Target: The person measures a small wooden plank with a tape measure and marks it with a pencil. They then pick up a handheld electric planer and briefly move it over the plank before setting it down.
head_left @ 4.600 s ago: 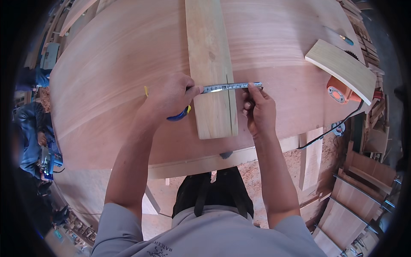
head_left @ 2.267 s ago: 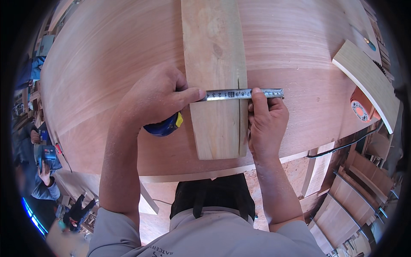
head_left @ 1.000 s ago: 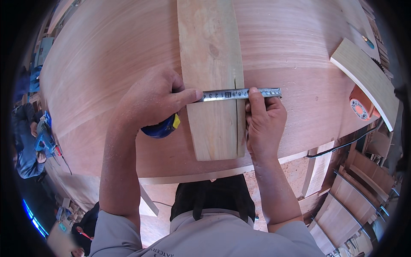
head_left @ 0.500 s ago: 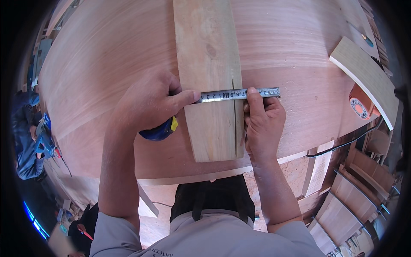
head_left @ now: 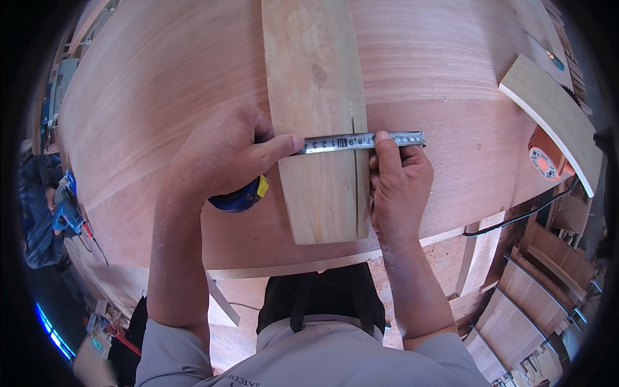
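Note:
A pale wooden board (head_left: 316,84) lies lengthwise in front of me, with a narrow slit along its right side near the closer end. Across it stretches the metal blade of a tape measure (head_left: 325,144). My left hand (head_left: 242,151) is closed on the tape at the board's left edge, its thumb on the blade; the blue and yellow case (head_left: 240,197) shows beneath the palm. Beyond the board's right edge, my right hand (head_left: 401,180) pinches the blade near its hooked end, thumb on top. That hand's other fingers are curled underneath and partly hidden.
The board rests on a large reddish plywood tabletop (head_left: 148,155). To the right, an orange power tool (head_left: 547,155) sits under a pale panel (head_left: 548,116), with a black cable (head_left: 516,219) trailing off. At far left, a person (head_left: 42,206) has a blue power tool (head_left: 66,205) close by.
Both hands hold nearly the same pose on the tape. The board, tape and right hand appear shifted very slightly rightward. At lower left, a dark figure with a red item has shifted.

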`<control>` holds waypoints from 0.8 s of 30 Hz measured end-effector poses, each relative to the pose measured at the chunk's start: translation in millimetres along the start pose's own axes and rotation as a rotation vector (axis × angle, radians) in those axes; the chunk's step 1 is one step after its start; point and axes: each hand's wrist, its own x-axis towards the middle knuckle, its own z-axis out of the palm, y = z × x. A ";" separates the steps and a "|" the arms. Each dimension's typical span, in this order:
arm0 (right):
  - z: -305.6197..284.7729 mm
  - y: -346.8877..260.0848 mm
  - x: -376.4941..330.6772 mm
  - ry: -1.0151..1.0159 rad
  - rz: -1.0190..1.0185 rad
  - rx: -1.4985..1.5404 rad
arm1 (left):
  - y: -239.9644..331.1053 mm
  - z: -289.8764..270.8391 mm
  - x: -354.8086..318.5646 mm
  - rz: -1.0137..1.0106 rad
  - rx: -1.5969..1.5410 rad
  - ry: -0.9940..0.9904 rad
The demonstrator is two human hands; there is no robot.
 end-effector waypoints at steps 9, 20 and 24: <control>-0.7 1.1 -0.1 0.006 -0.008 -0.021 | -1.6 2.5 -0.2 0.020 -0.026 0.031; -1.5 1.4 0.3 -0.001 -0.018 -0.014 | 0.2 0.3 1.6 -0.001 0.003 -0.008; 0.0 0.2 0.3 0.004 -0.018 -0.010 | -0.4 0.3 1.7 -0.006 -0.015 -0.003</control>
